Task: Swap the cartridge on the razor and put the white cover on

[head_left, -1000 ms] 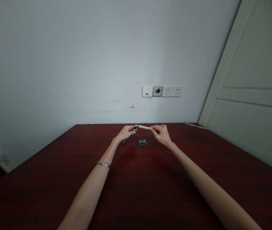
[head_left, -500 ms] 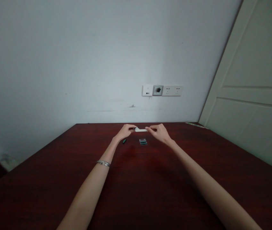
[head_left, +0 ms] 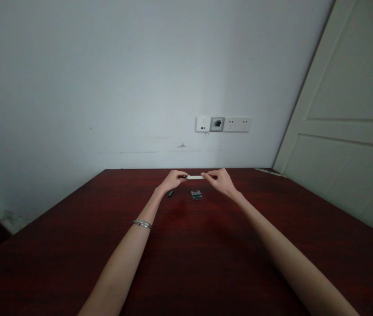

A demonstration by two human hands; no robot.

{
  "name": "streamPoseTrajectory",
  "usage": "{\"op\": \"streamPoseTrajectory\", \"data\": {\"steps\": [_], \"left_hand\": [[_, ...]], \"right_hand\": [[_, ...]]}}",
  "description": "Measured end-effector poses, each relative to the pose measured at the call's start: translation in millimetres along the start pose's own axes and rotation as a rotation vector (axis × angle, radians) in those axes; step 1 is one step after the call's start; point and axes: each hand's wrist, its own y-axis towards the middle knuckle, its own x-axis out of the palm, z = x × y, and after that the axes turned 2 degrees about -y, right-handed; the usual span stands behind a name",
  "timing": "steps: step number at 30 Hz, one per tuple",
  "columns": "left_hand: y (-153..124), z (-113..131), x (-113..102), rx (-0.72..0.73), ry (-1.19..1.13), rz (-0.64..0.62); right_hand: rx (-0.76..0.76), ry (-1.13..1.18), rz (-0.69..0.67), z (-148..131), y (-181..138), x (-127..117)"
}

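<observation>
A person seated or standing at a dark red table (head_left: 186, 263) holds a slim white stick (head_left: 195, 177) level between two bare hands, arms stretched toward the table's far edge. The left hand (head_left: 172, 180) is closed at the stick's left end, with something dark between its fingers — too small for me to make out from here. The right hand (head_left: 219, 181) pinches the opposite end, thumb and fingers together on it. Just below the stick, on the tabletop, lies a small clear case (head_left: 197, 195) with dark contents; near the left hand rests a short dark-green cylinder (head_left: 171, 193), apart from the case. A silvery bracelet (head_left: 142, 224) circles the left wrist. Behind the table rises a pale, scuffed wall (head_left: 140, 79) with a row of sockets (head_left: 237, 124) — and, at right, a panelled white door (head_left: 347, 114).
</observation>
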Motion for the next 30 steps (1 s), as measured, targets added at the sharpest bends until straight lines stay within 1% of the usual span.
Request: {"op": "streamPoseTrajectory", "data": {"steps": [5, 8, 12, 14, 18, 20, 22, 27, 30], "left_hand": [[-1, -9, -3, -0.017, -0.032, 0.035], [-1, -7, 0, -0.031, -0.039, 0.029], [0, 0, 3, -0.018, -0.045, 0.004], [1, 1, 4, -0.016, -0.092, 0.01], [3, -1, 5, -0.074, -0.258, 0.018], [3, -1, 7, -0.117, -0.308, -0.002], [2, 1, 9, -0.161, -0.336, -0.031], [0, 1, 15, -0.231, -0.394, -0.081], [-1, -2, 16, -0.251, -0.421, -0.083]], "right_hand": [[0.072, 0.002, 0.046, 15, -1, -3], [0.054, 0.021, 0.053, 8, 0, -3], [0.009, 0.045, 0.011, -1, 1, 0], [0.049, 0.054, 0.014, 3, 0, 0], [0.205, 0.115, 0.033, 24, -1, 5], [0.255, 0.218, 0.003, 31, 0, 11], [0.296, 0.369, -0.046, 30, 1, 19], [0.476, 0.773, -0.204, 14, -3, 39], [0.539, 0.921, -0.249, 9, -5, 43]]}}
